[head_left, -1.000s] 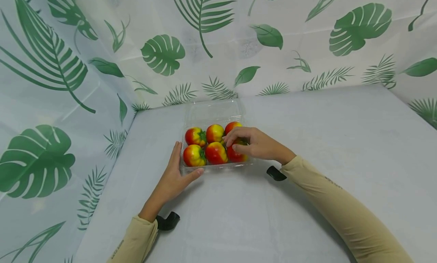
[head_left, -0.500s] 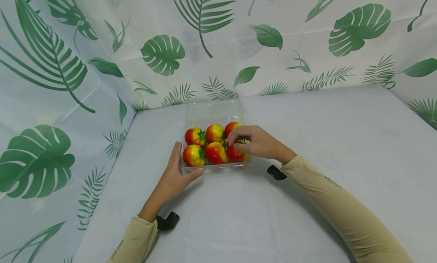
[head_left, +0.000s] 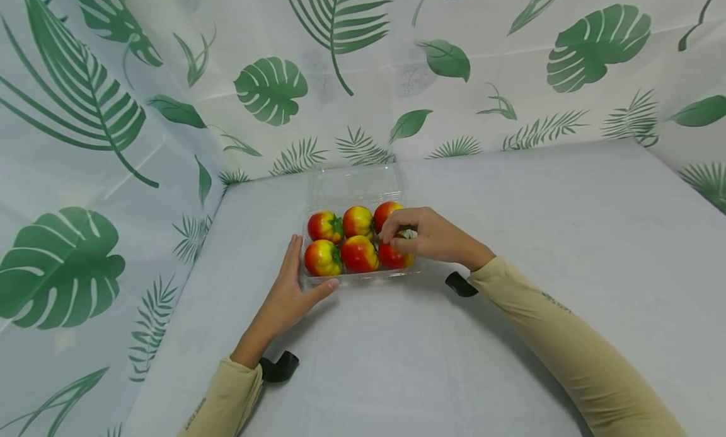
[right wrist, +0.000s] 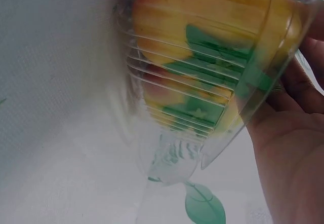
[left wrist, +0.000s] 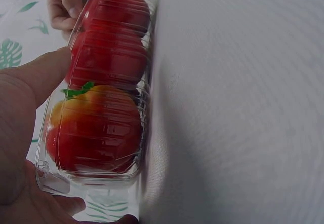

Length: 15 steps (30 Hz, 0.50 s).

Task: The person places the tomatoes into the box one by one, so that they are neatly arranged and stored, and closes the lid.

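An open clear plastic clamshell box [head_left: 363, 277] holds two rows of red-and-yellow fruit with green leafy tops, such as the front-left fruit [head_left: 322, 258]. My left hand [head_left: 288, 304] braces the box's front-left corner, its fingers straight along the left side and its thumb at the front edge. In the left wrist view that thumb [left wrist: 50, 69] lies along the rim. My right hand [head_left: 428, 236] bends over the front-right fruit [head_left: 395, 258], thumb and fingertips drawn close together at its top and partly hiding it. Both hands wear beige sleeves.
The box's clear lid [head_left: 357, 185] lies folded back toward the leaf-print curtain [head_left: 482, 96]. White cloth covers the table [head_left: 510, 210]. A black band end [head_left: 279, 366] sticks out at my left wrist, another black piece [head_left: 460, 284] at the right.
My right hand has shifted slightly right and back, thumb and fingertips drawn closer, showing more of the back-right fruit. The front-right fruit has nudged slightly right. The left hand stays still.
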Tool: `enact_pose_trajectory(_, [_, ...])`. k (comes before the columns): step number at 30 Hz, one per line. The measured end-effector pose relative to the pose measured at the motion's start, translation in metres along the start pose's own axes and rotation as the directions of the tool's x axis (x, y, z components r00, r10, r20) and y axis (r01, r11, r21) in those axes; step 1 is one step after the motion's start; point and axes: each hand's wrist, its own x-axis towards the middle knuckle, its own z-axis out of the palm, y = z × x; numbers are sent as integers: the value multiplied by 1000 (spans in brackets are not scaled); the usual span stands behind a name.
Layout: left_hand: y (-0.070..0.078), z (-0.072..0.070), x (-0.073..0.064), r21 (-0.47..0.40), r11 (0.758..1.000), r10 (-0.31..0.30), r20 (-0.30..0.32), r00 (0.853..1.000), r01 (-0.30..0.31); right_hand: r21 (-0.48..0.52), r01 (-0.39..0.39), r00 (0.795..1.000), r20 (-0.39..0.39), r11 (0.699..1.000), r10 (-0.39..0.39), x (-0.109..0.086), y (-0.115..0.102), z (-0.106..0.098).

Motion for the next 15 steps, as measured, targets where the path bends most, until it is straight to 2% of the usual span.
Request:
enact_pose_trajectory(5, [0,0,-1,-10,1000,-7,1,1000,7,16,-4,999,-40,1000,5,-2,0,-5])
enact_pose_trajectory(9, [2,0,-2,-15,1000,-8,2,1000,8,48,-11,990,-142,999,18,-3,0,-13])
enact_pose_trajectory(12, [3,0,-1,-14,1000,-7,1,1000,7,69,-41,968,-245,997,57,-4,2,-19])
enact_pose_trajectory(15, [2,-1,-1,-7,1000,-8,2,1000,8,126,-95,932,-336,987,132,-4,6,-22])
